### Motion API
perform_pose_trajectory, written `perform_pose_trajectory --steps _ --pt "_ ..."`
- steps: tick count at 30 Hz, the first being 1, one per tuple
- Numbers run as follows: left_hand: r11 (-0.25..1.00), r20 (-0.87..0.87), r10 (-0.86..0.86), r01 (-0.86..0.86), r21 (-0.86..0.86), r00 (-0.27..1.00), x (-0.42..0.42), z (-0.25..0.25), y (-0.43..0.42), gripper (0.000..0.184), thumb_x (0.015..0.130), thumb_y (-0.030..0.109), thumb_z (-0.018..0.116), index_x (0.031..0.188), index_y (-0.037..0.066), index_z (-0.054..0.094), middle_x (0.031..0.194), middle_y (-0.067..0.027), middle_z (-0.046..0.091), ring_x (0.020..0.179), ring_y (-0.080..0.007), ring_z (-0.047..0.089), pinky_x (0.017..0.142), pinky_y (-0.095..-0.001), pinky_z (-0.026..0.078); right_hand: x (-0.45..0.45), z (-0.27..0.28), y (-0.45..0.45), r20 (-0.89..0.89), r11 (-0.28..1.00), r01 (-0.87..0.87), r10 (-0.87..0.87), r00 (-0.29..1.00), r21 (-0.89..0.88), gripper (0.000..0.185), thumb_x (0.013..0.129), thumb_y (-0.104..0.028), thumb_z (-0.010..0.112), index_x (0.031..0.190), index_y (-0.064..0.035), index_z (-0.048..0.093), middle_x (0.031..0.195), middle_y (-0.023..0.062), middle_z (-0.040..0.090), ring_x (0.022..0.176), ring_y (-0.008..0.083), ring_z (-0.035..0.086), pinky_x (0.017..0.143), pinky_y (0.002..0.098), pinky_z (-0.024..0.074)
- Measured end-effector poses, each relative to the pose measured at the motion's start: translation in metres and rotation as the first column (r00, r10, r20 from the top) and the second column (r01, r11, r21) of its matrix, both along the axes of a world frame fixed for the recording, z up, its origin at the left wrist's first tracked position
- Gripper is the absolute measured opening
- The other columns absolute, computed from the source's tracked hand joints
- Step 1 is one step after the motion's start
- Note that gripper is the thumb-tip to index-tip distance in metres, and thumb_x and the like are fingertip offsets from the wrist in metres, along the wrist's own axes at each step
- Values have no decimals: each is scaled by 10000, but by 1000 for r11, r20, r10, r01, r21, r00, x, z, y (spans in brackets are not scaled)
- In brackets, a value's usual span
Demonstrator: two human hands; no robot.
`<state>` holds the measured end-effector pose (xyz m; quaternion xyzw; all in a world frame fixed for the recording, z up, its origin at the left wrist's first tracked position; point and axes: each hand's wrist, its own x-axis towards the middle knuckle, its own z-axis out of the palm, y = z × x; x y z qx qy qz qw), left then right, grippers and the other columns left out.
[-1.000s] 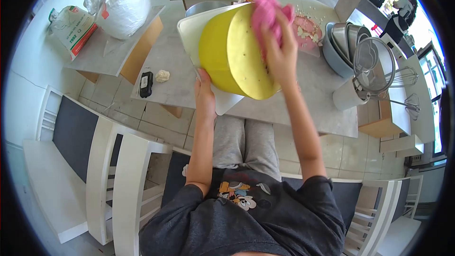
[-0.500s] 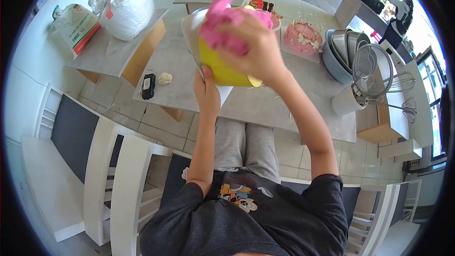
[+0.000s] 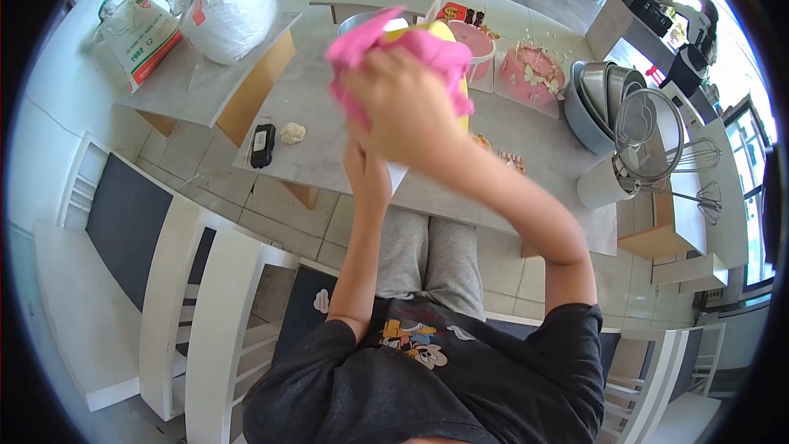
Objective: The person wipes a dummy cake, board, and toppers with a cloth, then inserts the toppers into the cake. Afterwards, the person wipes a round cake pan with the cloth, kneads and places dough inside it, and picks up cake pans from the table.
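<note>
A pink cloth (image 3: pixel 440 57) is bunched under my right hand (image 3: pixel 399 103), whose fingers are closed on it. Behind the cloth, the yellow round piece (image 3: pixel 462 103) shows only as a strip along its right side. My left hand (image 3: pixel 367 168) is below the cloth, gripping the lower edge of a white board (image 3: pixel 396 174) that backs the yellow piece; most of the board is hidden. To the right on the grey table lies a pink round piece with white butterflies (image 3: pixel 530 78), beside a pink tub (image 3: pixel 472 45).
A black box (image 3: pixel 262 145) and a cream lump (image 3: pixel 292 133) lie at left. Metal bowls (image 3: pixel 604 86) and a white holder with whisks (image 3: pixel 604 183) stand at right. Bags (image 3: pixel 230 12) sit on the left table. A person (image 3: pixel 694 41) stands far right.
My right hand has swept leftward with the pink cloth, across the yellow piece. The yellow face has turned away and is now mostly covered. My left hand has shifted slightly right.
</note>
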<state>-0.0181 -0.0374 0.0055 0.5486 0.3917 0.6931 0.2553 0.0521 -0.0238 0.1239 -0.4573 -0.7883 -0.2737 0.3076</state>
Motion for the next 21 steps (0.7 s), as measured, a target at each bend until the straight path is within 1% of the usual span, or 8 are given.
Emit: perform_pose_trajectory --steps 3,6,9,13,15,18,20,21 --pt "999 26 -33 34 -38 999 -11 4 -2 385 934 306 371 1013 -50 496 918 -90 542 843 -144 489 702 -263 395 -6 -16 1 -63 907 -374 391 918 193 177 682 -264 569 706 -102 635 641 106 587 644 254 590 622 377 487" --pt "961 177 -186 216 -172 967 -13 13 -7 446 935 362 364 996 -53 516 908 -87 549 848 -122 477 704 -240 387 17 41 11 -333 880 -255 120 935 -401 284 610 -321 615 796 -112 662 732 116 623 675 263 605 648 341 486" --pt "962 177 -139 175 -208 974 -11 18 -13 499 931 402 350 1015 -60 517 923 -83 553 831 -116 481 711 -235 385 64 40 91 -449 774 -451 243 860 -444 394 660 -334 652 912 -31 647 825 107 654 687 178 623 662 294 484" --pt "881 409 -195 342 -326 891 -15 16 -15 488 931 399 348 1056 -42 515 953 -82 559 865 -139 513 751 -246 402 118 22 113 -628 604 -419 -181 757 -678 336 744 -313 639 972 -67 620 855 68 631 750 94 589 652 223 484" --pt "843 454 -199 388 -373 868 -15 17 -14 483 932 397 347 1073 -36 505 965 -80 558 886 -147 521 766 -254 409 143 -7 97 -884 549 -693 -293 364 -467 470 773 -423 579 1102 -87 578 1009 59 610 813 146 595 751 275 464" --pt "783 748 -272 591 -194 606 -7 1 0 490 924 412 358 1116 -24 474 1002 -85 547 896 -156 531 774 -264 418 157 -56 84 -918 541 -747 -304 255 -387 348 871 -349 498 1090 -80 538 962 31 602 804 111 592 679 245 500" --pt "845 689 -219 487 -219 691 6 -18 9 520 920 428 358 1144 -34 441 1018 -85 534 874 -152 530 765 -268 423 152 -103 89 -932 713 -691 -165 -324 114 313 879 -374 473 1032 -114 555 922 38 605 767 123 597 651 282 512" --pt "841 690 -225 495 -219 688 15 -24 11 520 920 428 358 1144 -34 441 1018 -85 534 874 -152 530 765 -268 423 142 -113 79 -876 765 -634 -227 -426 110 306 885 -377 457 1007 -115 554 896 44 602 740 135 598 626 299 514"
